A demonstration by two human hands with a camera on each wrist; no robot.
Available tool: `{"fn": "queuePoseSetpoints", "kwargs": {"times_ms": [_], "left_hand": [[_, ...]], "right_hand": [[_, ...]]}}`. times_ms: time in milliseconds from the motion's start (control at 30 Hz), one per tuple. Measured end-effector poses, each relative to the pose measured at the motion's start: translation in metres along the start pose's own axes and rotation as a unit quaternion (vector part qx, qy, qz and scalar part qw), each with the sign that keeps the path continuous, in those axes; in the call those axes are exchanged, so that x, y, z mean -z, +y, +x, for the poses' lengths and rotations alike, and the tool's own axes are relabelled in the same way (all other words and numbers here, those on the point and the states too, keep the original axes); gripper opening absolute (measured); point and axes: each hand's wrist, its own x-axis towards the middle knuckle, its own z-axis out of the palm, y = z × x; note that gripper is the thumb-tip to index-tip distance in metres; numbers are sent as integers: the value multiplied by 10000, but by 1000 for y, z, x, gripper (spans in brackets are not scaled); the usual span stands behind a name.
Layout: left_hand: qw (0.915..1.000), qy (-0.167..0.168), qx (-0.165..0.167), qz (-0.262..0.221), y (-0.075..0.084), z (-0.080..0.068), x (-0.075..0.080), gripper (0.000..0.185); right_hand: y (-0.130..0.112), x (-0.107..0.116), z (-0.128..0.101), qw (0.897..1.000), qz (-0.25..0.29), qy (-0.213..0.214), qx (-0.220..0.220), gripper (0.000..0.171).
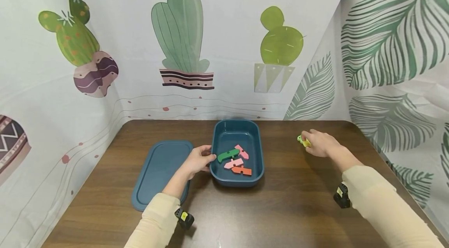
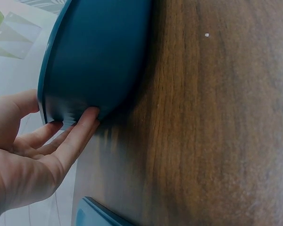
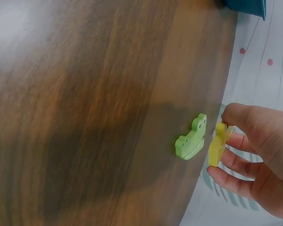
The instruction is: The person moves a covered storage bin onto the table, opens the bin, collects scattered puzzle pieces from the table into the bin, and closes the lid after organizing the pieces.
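Left hand [image 1: 196, 160] grips a blue rounded-rectangular box [image 1: 237, 181]; right of it, right hand [image 1: 320, 143] pinches a small yellow piece [image 3: 216, 149].

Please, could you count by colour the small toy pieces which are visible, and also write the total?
Dark green piece: 1
Pink pieces: 2
Orange piece: 1
Light green piece: 1
Yellow piece: 1
Total: 6

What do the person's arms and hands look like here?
The left sleeve and right sleeve are plain cream. Each wrist bears a black camera with a yellow patch. The left hand and right hand are bare, ungloved.
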Motion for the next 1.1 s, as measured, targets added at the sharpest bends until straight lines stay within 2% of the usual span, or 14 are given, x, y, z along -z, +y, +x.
{"fn": "queuePoseSetpoints", "kwargs": {"times_ms": [233,733,1100], "left_hand": [[10000,-19,-15,-13,-5,4,1,48],[10000,-7,-17,-36,-2,2,0,47],[10000,-3,-24,27,-2,2,0,47]], "right_hand": [[-8,7,7,9999,143,18,-33,24],[-24,18,21,9996,237,150,-3,18],[-36,22,29,9989,172,346,249,19]]}}
